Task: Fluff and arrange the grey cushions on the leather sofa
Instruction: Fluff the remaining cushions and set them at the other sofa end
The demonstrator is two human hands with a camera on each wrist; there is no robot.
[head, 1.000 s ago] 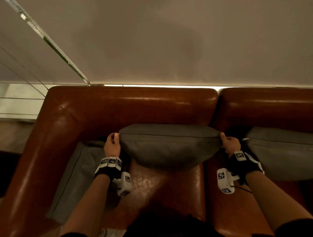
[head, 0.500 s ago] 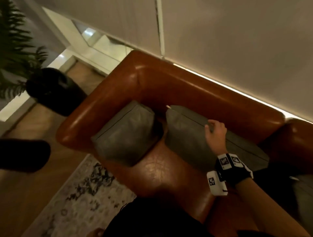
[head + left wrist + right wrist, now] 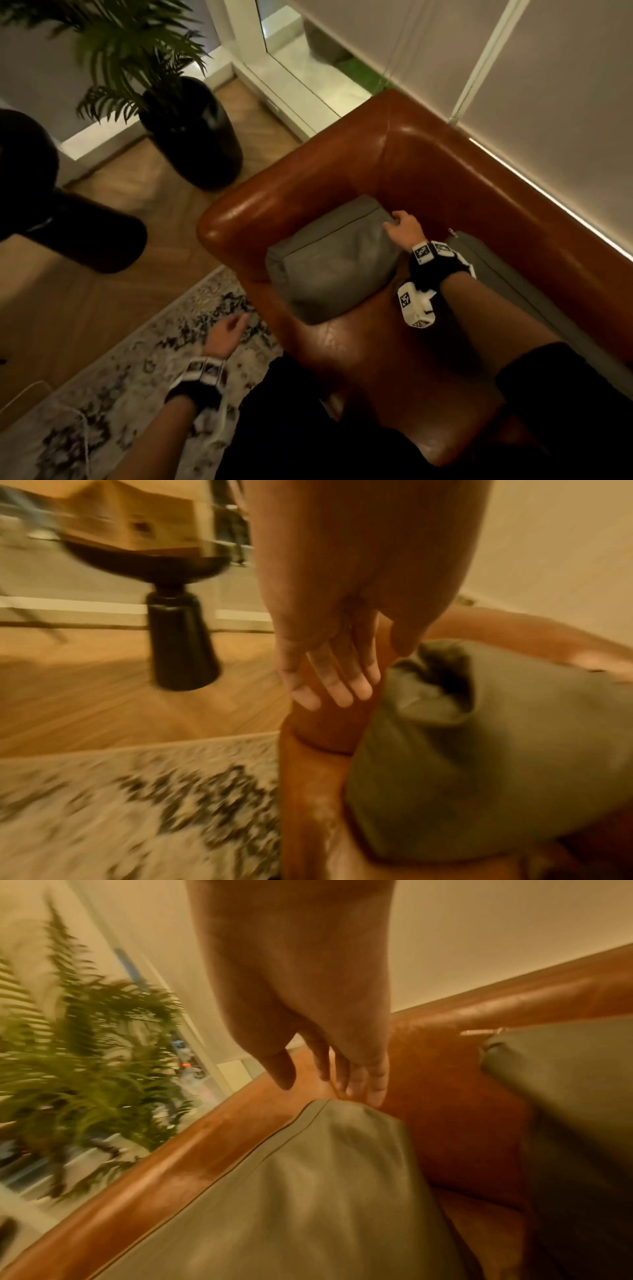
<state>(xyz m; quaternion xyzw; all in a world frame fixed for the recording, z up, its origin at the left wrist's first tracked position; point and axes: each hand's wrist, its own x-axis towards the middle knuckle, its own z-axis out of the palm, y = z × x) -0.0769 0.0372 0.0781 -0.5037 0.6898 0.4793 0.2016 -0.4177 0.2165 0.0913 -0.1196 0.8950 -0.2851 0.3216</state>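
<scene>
With the corner cushion (image 3: 334, 260) leaning on the sofa (image 3: 445, 178) armrest, the right hand (image 3: 404, 228) touches its top corner, fingers loosely bent, the left hand (image 3: 226, 334) hanging relaxed and empty; next likely a two-handed grasp to plump it.

Black wristbands (image 3: 435, 270) — checkered white tags

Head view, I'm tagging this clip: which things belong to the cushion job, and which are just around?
Job:
corner cushion
second cushion
leather sofa
right hand, at the corner cushion's top corner
left hand, free

Around:
potted plant
patterned rug
black side table
</scene>
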